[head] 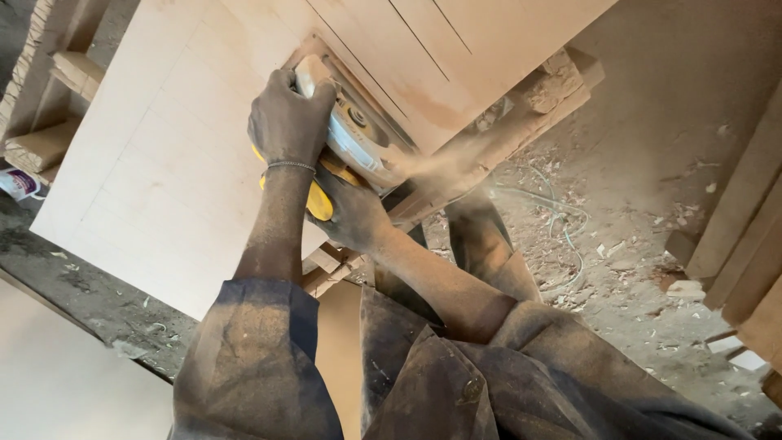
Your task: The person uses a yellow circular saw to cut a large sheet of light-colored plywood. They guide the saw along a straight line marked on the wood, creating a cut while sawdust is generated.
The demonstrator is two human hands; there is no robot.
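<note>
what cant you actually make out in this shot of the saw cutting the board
Head view only:
- Saw blade at the cut: hidden by the guard and flying dust.
- Right hand fingers: wrapped under the yellow handle, out of sight.
- Left hand palm grip: hidden by its own back.
- Plywood board: top cut off by the frame edge.

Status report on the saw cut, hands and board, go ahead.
Left hand gripping top of circular saw, right hand on its yellow handle. Saw on pale plywood sheet, dust spraying. Cable loose on floor, clear of cut.
</note>
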